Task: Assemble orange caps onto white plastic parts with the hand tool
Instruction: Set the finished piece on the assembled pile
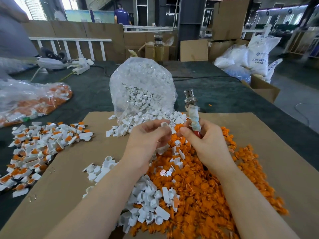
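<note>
My left hand pinches a white plastic part between thumb and fingers, its round socket turned up. My right hand grips the hand tool, which stands upright with a metal head, a cloth-wrapped shaft and a red handle; the same hand's thumb and forefinger hold an orange cap right beside the white part. Below my hands lies a heap of loose orange caps mixed with loose white parts on a cardboard sheet.
A clear bag of white parts stands open behind my hands. Assembled white-and-orange pieces are piled at the left, with another bag of them further left. Cardboard boxes, white sacks and a glass bottle stand beyond the dark table.
</note>
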Tool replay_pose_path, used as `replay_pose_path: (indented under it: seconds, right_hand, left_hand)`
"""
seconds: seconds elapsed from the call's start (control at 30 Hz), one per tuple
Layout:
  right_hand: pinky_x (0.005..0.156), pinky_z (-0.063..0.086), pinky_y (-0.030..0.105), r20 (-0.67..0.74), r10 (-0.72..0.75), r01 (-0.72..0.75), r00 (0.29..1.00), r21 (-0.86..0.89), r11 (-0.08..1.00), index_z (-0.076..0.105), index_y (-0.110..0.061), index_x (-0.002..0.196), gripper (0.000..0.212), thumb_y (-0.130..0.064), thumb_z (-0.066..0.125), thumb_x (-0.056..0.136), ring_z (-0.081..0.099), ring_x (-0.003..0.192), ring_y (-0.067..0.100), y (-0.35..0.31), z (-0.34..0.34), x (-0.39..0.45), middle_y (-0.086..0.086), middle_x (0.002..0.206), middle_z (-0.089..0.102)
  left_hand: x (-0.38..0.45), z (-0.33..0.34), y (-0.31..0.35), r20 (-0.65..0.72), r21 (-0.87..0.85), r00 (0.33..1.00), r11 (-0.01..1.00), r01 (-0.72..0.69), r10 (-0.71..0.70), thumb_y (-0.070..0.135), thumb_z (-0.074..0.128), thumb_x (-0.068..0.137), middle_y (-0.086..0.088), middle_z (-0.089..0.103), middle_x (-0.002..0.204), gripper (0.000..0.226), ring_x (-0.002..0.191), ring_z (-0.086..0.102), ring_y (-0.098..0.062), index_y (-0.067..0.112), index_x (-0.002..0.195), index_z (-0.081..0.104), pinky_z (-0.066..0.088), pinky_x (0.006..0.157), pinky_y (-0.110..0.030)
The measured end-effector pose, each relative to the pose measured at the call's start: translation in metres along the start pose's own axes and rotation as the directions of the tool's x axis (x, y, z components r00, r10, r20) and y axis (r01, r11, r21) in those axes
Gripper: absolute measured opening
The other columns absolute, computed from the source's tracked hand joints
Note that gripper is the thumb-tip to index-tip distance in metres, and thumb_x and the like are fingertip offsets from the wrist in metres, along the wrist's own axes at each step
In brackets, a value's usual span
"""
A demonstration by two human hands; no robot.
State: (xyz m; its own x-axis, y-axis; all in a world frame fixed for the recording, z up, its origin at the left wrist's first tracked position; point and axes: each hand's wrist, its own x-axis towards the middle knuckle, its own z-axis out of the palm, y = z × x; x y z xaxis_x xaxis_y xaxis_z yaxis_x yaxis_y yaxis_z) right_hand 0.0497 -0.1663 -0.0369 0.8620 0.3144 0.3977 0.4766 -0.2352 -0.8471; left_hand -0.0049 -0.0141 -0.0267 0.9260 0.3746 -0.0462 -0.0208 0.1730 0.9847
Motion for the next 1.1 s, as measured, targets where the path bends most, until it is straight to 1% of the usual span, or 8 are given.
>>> replay_pose_path:
  seconds: [0.1,0.2,0.27,0.37,0.5,0.73,0.83,1.1]
  right_hand:
    - [0.063,0.051,0.033,-0.006,0.002,-0.002,1.000,0.020,1.000,0.066,-0.021,0.091,0.006,-0.026,0.066,0.091,0.060,0.066,0.020,0.000,0.002,0.000,0.011,0.080,0.069]
    - [0.057,0.048,0.016,-0.045,-0.040,0.040,0.998,-0.002,0.999,0.066,-0.019,0.093,0.005,-0.023,0.067,0.091,0.062,0.065,0.001,0.001,0.006,0.000,-0.004,0.075,0.069]
    - [0.057,0.045,0.009,-0.075,-0.049,0.046,0.996,-0.046,0.998,0.066,-0.020,0.092,0.004,-0.022,0.068,0.090,0.062,0.067,-0.005,0.002,0.008,0.001,-0.012,0.072,0.066]
    - [0.058,0.051,0.020,-0.100,-0.061,0.048,0.993,-0.122,0.991,0.066,-0.018,0.091,0.009,-0.026,0.069,0.088,0.064,0.070,0.003,0.003,0.010,0.001,-0.011,0.074,0.066]
    - [0.060,0.054,0.041,-0.134,-0.117,0.086,0.984,-0.215,0.973,0.064,-0.015,0.090,0.015,-0.030,0.069,0.088,0.062,0.066,0.011,0.002,0.013,-0.001,-0.006,0.075,0.065]
    - [0.058,0.054,0.043,-0.197,-0.183,0.131,0.963,-0.250,0.959,0.064,-0.017,0.093,0.020,-0.034,0.067,0.083,0.063,0.065,0.011,-0.004,0.016,-0.005,-0.009,0.075,0.066]
    - [0.056,0.053,0.043,-0.196,-0.183,0.129,0.963,-0.258,0.957,0.064,-0.016,0.093,0.019,-0.032,0.067,0.082,0.061,0.063,0.012,-0.003,0.016,-0.005,-0.008,0.073,0.065]
    - [0.057,0.053,0.043,-0.182,-0.159,0.115,0.970,-0.229,0.967,0.064,-0.014,0.091,0.018,-0.030,0.068,0.085,0.063,0.064,0.014,-0.002,0.016,-0.004,-0.005,0.074,0.066]
  left_hand:
    - [-0.002,0.003,-0.004,-0.007,0.057,1.000,0.998,-0.004,0.004,0.011,0.073,0.087,-0.005,0.063,0.068,0.018,0.062,0.054,-0.017,0.013,0.104,0.074,0.053,0.073,-0.034]
    - [-0.003,0.007,-0.005,-0.055,0.083,0.998,0.996,-0.020,0.025,0.011,0.077,0.082,-0.003,0.068,0.065,0.031,0.060,0.061,-0.016,0.014,0.110,0.065,0.057,0.070,-0.033]
    - [-0.003,0.008,-0.005,-0.089,0.074,0.996,0.997,-0.019,0.025,0.009,0.080,0.078,-0.007,0.071,0.068,0.029,0.063,0.066,-0.019,0.011,0.102,0.063,0.058,0.065,-0.036]
    - [-0.005,0.010,-0.005,-0.106,0.053,0.994,0.998,-0.034,0.040,0.005,0.081,0.075,-0.011,0.072,0.068,0.019,0.063,0.070,-0.021,0.007,0.085,0.065,0.059,0.060,-0.029]
    - [-0.007,0.011,-0.005,-0.120,0.020,0.991,0.998,-0.056,0.058,0.002,0.080,0.076,-0.011,0.074,0.070,0.015,0.066,0.073,-0.021,0.007,0.082,0.067,0.057,0.058,-0.025]
    - [-0.010,0.015,-0.002,-0.177,0.083,0.976,0.990,-0.117,0.131,0.004,0.081,0.074,-0.012,0.072,0.068,0.013,0.070,0.073,-0.033,0.010,0.079,0.071,0.061,0.066,-0.037]
    - [-0.010,0.015,-0.002,-0.179,0.161,0.970,0.977,-0.138,0.167,0.010,0.083,0.072,-0.006,0.073,0.069,0.013,0.073,0.073,-0.030,0.018,0.076,0.074,0.062,0.075,-0.044]
    - [-0.012,0.015,-0.002,-0.151,0.321,0.946,0.919,-0.228,0.288,0.016,0.081,0.074,0.009,0.073,0.070,0.009,0.067,0.069,-0.008,0.023,0.075,0.076,0.053,0.061,-0.020]
